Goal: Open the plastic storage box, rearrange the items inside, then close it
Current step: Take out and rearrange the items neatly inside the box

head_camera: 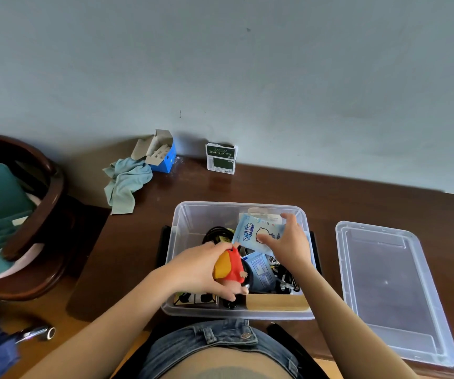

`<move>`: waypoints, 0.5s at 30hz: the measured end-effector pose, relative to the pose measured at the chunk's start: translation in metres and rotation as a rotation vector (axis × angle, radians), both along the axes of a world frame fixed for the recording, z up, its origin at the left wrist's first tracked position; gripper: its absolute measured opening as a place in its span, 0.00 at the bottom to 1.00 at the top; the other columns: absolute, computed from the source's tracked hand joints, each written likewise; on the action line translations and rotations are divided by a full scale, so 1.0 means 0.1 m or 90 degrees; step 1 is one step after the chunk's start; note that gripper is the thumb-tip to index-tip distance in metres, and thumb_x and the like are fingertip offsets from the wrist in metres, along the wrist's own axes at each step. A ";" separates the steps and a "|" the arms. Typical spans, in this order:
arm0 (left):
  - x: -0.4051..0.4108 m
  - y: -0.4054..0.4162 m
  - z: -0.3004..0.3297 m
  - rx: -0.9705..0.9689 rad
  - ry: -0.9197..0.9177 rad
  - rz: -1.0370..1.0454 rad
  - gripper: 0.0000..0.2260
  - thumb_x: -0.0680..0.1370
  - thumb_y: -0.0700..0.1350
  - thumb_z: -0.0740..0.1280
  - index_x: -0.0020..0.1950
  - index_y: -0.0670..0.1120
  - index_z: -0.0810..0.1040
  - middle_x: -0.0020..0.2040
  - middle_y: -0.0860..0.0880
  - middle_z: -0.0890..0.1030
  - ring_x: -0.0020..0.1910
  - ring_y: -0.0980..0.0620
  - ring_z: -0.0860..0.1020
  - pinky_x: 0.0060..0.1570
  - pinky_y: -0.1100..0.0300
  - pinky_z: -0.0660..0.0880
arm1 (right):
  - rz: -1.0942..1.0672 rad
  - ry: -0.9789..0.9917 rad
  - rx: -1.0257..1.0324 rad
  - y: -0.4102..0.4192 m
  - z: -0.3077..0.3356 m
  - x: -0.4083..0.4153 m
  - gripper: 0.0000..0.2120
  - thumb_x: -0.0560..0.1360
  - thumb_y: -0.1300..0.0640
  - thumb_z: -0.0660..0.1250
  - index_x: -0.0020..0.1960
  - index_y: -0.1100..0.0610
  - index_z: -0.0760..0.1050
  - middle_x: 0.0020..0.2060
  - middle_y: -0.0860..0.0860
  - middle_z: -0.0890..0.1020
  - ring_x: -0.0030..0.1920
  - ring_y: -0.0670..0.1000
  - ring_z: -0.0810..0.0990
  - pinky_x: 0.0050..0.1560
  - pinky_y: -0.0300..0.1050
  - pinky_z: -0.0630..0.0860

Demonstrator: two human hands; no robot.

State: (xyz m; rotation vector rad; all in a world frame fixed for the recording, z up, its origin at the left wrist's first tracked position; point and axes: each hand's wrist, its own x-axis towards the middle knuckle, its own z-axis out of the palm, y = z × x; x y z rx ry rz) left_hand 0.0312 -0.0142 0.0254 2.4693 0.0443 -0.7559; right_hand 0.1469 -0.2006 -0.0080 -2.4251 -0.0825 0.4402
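A dark brown wooden counter (275,192) stands against a pale grey wall. At its far left edge lie one crumpled light teal cloth (126,181) and one open blue cardboard box (163,154); a little to the right stands one small green and white carton (221,158). To the left of the counter is a dark wooden chair (37,214) with teal items on it.

One clear plastic storage box (193,214) sits open at the near middle of the counter. Its one clear lid (392,291) lies flat on the counter just to the right, apart from it.

Both hands reach into the box from the near side. The left hand (201,266) curls around a red and yellow toy figure (231,265) at the box's near left. The right hand (288,242) pinches a pale blue wipes packet (250,231) between thumb and fingers, toward the far right of the box, tilted up. Beneath them lie black cables (217,233), a second blue packet (261,272) and a tan card (277,302).
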 end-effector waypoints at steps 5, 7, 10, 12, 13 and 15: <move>0.02 -0.09 -0.03 -0.011 -0.077 0.082 0.38 0.55 0.76 0.69 0.59 0.60 0.68 0.54 0.62 0.72 0.50 0.60 0.74 0.47 0.61 0.75 | 0.007 0.038 0.038 -0.04 0.01 0.03 0.22 0.71 0.50 0.73 0.60 0.55 0.72 0.48 0.49 0.79 0.40 0.45 0.77 0.37 0.40 0.74; 0.02 -0.06 -0.02 -0.085 -0.082 0.145 0.32 0.55 0.74 0.71 0.54 0.61 0.70 0.50 0.63 0.75 0.48 0.62 0.76 0.47 0.61 0.76 | -0.004 0.059 0.081 -0.07 0.00 0.06 0.18 0.71 0.52 0.73 0.57 0.57 0.75 0.47 0.50 0.80 0.41 0.47 0.78 0.40 0.42 0.75; 0.00 0.04 -0.04 -0.225 -0.090 0.207 0.22 0.66 0.62 0.74 0.55 0.58 0.72 0.49 0.60 0.77 0.48 0.61 0.77 0.47 0.65 0.75 | -0.010 0.092 0.154 -0.11 0.00 0.07 0.13 0.72 0.56 0.72 0.54 0.60 0.78 0.44 0.54 0.83 0.42 0.53 0.82 0.45 0.51 0.80; 0.00 0.07 -0.03 -0.329 -0.093 0.244 0.19 0.68 0.61 0.71 0.54 0.53 0.76 0.46 0.55 0.79 0.43 0.62 0.77 0.43 0.69 0.72 | -0.007 0.097 0.184 -0.14 -0.01 0.06 0.07 0.72 0.58 0.72 0.49 0.59 0.79 0.41 0.55 0.83 0.39 0.53 0.81 0.44 0.53 0.79; -0.01 0.06 -0.01 -0.363 -0.097 0.254 0.20 0.68 0.63 0.69 0.52 0.51 0.78 0.44 0.52 0.80 0.40 0.62 0.76 0.41 0.69 0.71 | -0.009 0.097 0.195 -0.16 -0.01 0.06 0.06 0.71 0.59 0.72 0.47 0.57 0.79 0.39 0.55 0.82 0.37 0.52 0.80 0.42 0.52 0.78; -0.01 0.00 0.03 -0.379 -0.102 0.251 0.23 0.67 0.66 0.64 0.49 0.49 0.79 0.39 0.51 0.79 0.37 0.60 0.75 0.40 0.65 0.69 | -0.018 0.092 0.208 -0.19 -0.02 0.06 0.06 0.71 0.59 0.73 0.47 0.57 0.79 0.38 0.55 0.81 0.35 0.50 0.78 0.39 0.48 0.76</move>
